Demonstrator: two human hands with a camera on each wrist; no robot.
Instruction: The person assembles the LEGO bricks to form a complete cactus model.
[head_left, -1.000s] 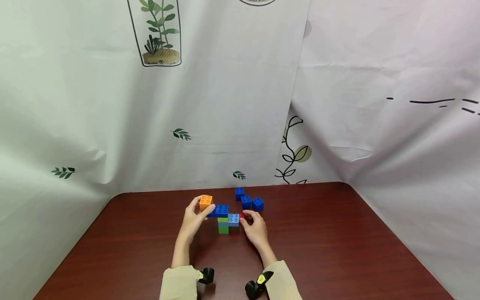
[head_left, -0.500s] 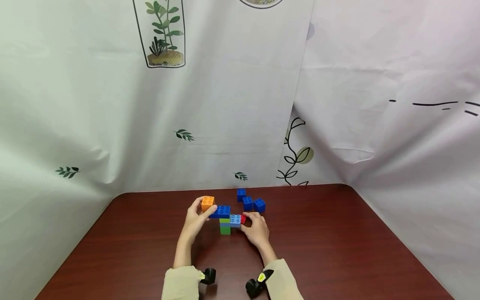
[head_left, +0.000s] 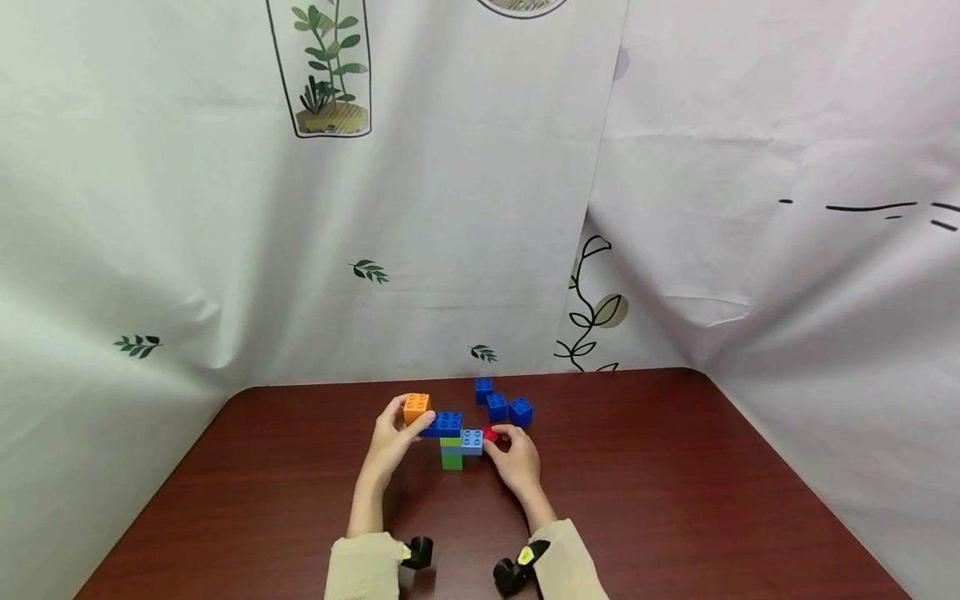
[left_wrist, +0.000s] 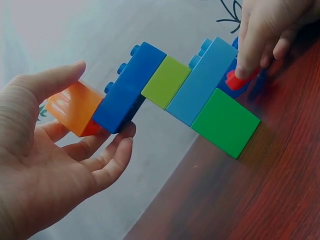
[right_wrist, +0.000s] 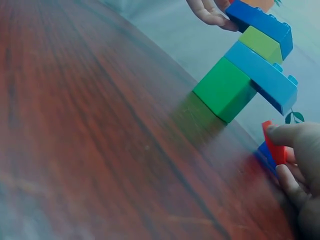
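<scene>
A brick stack stands on the table: green brick (left_wrist: 226, 123) at the bottom, then a long light blue brick (left_wrist: 200, 82), a lime green brick (left_wrist: 166, 81) and a long dark blue brick (left_wrist: 131, 86). An orange brick (head_left: 417, 407) is at the upper left end, over the dark blue one, with a reddish part showing between them. My left hand (head_left: 386, 446) grips the orange brick, thumb on one side and fingers round the other. Just right of the light blue brick's overhanging end, my right hand (head_left: 519, 462) pinches a small red brick (right_wrist: 272, 142) between thumb and fingers, apart from the stack.
Three loose blue bricks, one at the back (head_left: 483, 390) and two nearer, lie behind the right hand on the dark red wooden table (head_left: 675, 500). A pale printed cloth (head_left: 480, 208) hangs behind the table's far edge.
In my right fingers the red brick has turned; its studded face showed more half a second ago. The left hand and stack keep their places while the head view shifts slightly.
</scene>
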